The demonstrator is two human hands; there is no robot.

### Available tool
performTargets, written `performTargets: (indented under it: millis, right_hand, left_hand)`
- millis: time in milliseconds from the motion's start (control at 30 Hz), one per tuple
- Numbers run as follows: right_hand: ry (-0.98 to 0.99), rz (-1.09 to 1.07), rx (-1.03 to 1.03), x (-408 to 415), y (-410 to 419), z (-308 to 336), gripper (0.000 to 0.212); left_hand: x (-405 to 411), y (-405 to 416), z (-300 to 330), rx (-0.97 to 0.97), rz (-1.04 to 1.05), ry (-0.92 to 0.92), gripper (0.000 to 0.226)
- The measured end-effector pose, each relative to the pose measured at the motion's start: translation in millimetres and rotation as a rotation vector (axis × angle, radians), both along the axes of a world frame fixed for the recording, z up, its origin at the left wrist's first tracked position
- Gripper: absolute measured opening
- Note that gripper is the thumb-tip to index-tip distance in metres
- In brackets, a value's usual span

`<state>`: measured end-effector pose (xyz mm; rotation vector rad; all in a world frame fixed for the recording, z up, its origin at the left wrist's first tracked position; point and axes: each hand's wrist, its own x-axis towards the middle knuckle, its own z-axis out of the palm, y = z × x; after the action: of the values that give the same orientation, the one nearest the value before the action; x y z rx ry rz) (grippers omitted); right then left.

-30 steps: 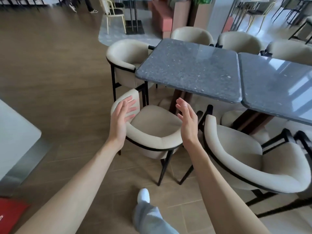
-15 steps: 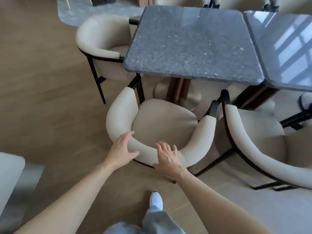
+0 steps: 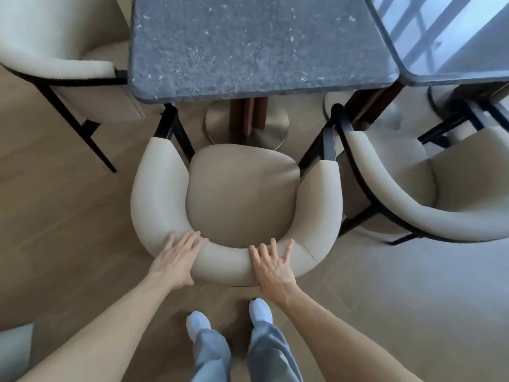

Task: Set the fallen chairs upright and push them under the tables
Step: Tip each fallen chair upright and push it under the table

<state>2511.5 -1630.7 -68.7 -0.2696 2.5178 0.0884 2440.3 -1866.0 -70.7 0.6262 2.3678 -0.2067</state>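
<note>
A beige upholstered chair with black legs stands upright in front of me, its open side facing the dark speckled stone table. Its front arm tips sit just short of the table's near edge, and the seat is outside the tabletop. My left hand lies over the left part of the curved backrest, fingers spread on top and thumb on the outer side. My right hand lies the same way on the right part of the backrest.
A second beige chair stands close on the right, beside a second glossy table. A third chair is at the left end of the table. The table's pedestal base stands ahead of the seat. My feet are just behind the chair.
My hands came down from the air onto the chair's backrest. I have stepped closer and look more steeply down, and the chair now faces the table squarely.
</note>
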Motion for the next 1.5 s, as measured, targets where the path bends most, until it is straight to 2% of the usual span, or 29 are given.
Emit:
performTargets:
  millis: [100,267,433,633,800,1033,1400,1467,1500]
  right_hand:
    - [-0.044,0.029,-0.018,-6,5,-2,0.075]
    - [-0.010,0.111,-0.015,-20,14,0,0.066]
    - [0.020,0.102,0.001,-51,39,6,0.066]
    - [-0.005,0.124,-0.028,-70,57,-1,0.078]
    - [-0.005,0.095,-0.059,-66,59,-2,0.077]
    - [-0.003,0.140,0.008,-55,63,-1,0.079]
    - [-0.022,0.101,0.017,-50,56,0,0.087]
    - [-0.103,0.035,-0.032,-54,44,8,0.096]
    - [-0.158,-0.037,-0.110,-59,35,17,0.100]
  left_hand:
    - [-14,-14,-5,0.095,-0.048,0.013,0.105]
    - [-14,-17,-12,0.262,-0.130,0.213,0.093]
    - [-34,9,-15,0.238,-0.016,0.178,0.094]
    - [-49,25,-17,0.107,-0.044,0.147,0.096]
    - [-47,32,-16,0.056,-0.027,0.151,0.096]
    - [-22,31,-19,0.124,0.006,0.157,0.096]
    - [-23,34,-11,0.072,0.067,0.012,0.107]
    - [-25,34,2,0.152,0.144,-0.072,0.104]
    - [-26,33,13,0.265,0.243,-0.125,0.098]
